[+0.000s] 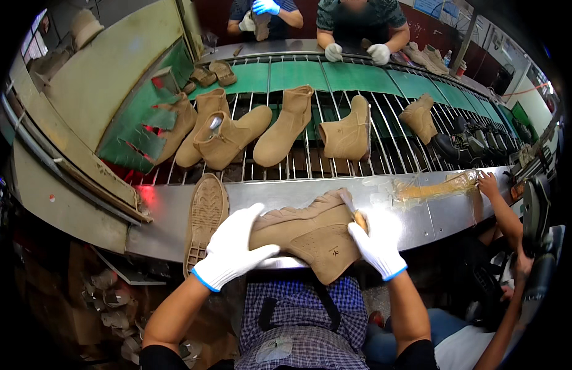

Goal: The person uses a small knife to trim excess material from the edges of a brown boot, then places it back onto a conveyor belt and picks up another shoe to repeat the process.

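A tan ankle boot (310, 237) lies on its side in front of me, its wavy sole edge facing away and its opening toward me. My left hand (232, 246), in a white knit glove with a blue cuff, is closed round the toe end. A small wooden-handled tool (360, 220) is in my gloved right hand (378, 245), its pale narrow tip against the heel end of the sole edge. Whether that tip is a brush or a blade, I cannot tell. Beside my left hand a loose tan sole (206, 213) rests tread side up.
Several tan boots stand or lie on the metal-rod conveyor (236, 172), one boot (285, 126) near its middle. Dark shoes (461, 145) sit farther right. The steel ledge (421, 216) has a taped patch (435, 187). Two people work opposite; another person's arm (505, 206) reaches in at right.
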The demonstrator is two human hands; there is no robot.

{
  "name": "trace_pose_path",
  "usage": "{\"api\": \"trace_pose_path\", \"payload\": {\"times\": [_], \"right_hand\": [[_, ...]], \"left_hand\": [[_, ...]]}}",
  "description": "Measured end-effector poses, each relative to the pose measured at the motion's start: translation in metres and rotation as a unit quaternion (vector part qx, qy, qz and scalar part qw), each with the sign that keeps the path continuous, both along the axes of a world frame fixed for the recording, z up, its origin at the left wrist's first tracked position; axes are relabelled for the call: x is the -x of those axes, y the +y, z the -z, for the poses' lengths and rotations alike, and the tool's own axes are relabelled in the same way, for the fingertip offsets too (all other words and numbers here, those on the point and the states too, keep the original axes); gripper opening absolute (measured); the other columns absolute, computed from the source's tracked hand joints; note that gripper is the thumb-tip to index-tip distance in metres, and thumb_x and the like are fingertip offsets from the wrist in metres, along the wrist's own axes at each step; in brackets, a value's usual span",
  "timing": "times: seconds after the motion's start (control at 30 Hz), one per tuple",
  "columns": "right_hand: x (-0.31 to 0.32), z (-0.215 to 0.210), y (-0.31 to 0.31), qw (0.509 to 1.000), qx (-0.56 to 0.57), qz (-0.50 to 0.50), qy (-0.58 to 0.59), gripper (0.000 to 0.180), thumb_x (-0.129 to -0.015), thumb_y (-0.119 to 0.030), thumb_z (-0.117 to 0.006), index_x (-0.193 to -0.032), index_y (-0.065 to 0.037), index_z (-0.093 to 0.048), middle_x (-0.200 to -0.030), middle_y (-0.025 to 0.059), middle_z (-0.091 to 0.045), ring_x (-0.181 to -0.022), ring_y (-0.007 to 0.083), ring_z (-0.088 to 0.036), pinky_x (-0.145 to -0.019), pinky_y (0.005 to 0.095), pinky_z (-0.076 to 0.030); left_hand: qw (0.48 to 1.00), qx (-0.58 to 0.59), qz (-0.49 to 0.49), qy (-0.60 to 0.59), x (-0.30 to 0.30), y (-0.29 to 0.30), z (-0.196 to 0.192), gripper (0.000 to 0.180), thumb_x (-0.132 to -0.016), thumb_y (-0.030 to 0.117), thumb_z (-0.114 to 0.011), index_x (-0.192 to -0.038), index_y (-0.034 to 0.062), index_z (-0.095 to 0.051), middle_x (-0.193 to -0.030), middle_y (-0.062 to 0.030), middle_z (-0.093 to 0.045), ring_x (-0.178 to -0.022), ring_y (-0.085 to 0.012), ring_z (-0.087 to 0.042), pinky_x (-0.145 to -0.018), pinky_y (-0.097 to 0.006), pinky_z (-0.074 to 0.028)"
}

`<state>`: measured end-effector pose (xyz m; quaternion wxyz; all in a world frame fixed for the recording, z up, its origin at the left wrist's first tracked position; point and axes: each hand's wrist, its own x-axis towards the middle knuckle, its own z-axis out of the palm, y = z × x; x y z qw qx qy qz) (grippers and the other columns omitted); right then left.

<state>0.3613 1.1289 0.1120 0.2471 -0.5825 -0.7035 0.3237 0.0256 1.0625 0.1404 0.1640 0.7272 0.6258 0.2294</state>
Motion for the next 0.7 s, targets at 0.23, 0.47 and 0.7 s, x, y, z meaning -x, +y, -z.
{"api": "trace_pose_path", "payload": {"times": [0.23,0.47,0.7], "right_hand": [[0.031,-0.083,-0.033,0.952,-0.012,-0.187,-0.244,0.043,-0.101,-0.041,-0.07,-0.127,-0.007,-0.068,-0.104,0.0199,-0.074,-0.096,0.0383,-0.074,-0.083,0.0469,-0.059],[0.052,-0.013,-0.009,0.968,0.234,-0.058,0.077,0.039,-0.109,-0.039,-0.058,-0.121,-0.002,-0.065,-0.094,0.0216,-0.074,-0.093,0.0344,-0.076,-0.081,0.044,-0.058],[0.022,-0.036,-0.007,0.983,0.071,-0.155,-0.073,0.051,-0.108,-0.048,-0.057,-0.131,-0.004,-0.066,-0.106,0.0238,-0.075,-0.099,0.0409,-0.074,-0.088,0.0468,-0.057]], "left_hand": [[0.994,0.072,0.077,-0.013,-0.023,0.043,-0.017,0.07,-0.095,0.051,-0.07,-0.151,0.0106,-0.057,-0.146,-0.016,-0.065,-0.13,-0.0383,-0.065,-0.112,-0.046,-0.051],[0.992,0.115,0.041,-0.035,-0.021,0.057,-0.011,0.059,-0.097,0.045,-0.069,-0.147,0.0146,-0.063,-0.142,-0.0145,-0.069,-0.126,-0.0357,-0.068,-0.109,-0.044,-0.053],[0.996,0.058,0.063,-0.037,-0.016,0.051,-0.004,0.049,-0.101,0.037,-0.066,-0.145,0.015,-0.065,-0.14,-0.0137,-0.07,-0.126,-0.0349,-0.068,-0.108,-0.042,-0.053]]}}
